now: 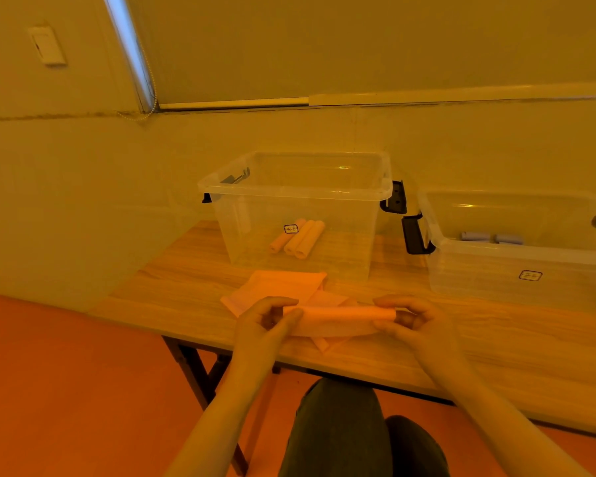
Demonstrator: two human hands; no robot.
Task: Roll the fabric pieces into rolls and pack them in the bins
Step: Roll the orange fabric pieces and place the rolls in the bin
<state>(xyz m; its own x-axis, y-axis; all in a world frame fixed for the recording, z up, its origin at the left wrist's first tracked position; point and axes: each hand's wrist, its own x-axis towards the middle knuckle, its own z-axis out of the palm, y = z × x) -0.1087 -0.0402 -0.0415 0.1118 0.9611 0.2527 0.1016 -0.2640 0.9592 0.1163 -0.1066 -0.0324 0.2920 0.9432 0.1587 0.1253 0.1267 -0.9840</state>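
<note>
A soft orange fabric piece (339, 316), part rolled into a slim tube, is held level just above the worktop (461, 346). The left hand (267, 320) pinches its left end, grip clamped on the cloth; the right hand (410, 316) curls round the right end the same way. Under it lies a flat pile (279, 287) of matching cloths. Behind stands a clear plastic bin (300, 215) with black latches, holding three orange rolls (298, 237) side by side. A second clear bin (516, 246) to the right holds grey rolls (492, 237). The worktop is pale wood-grain on black folding legs, against a plain wall (83, 187); the floor (66, 390) is orange.
</note>
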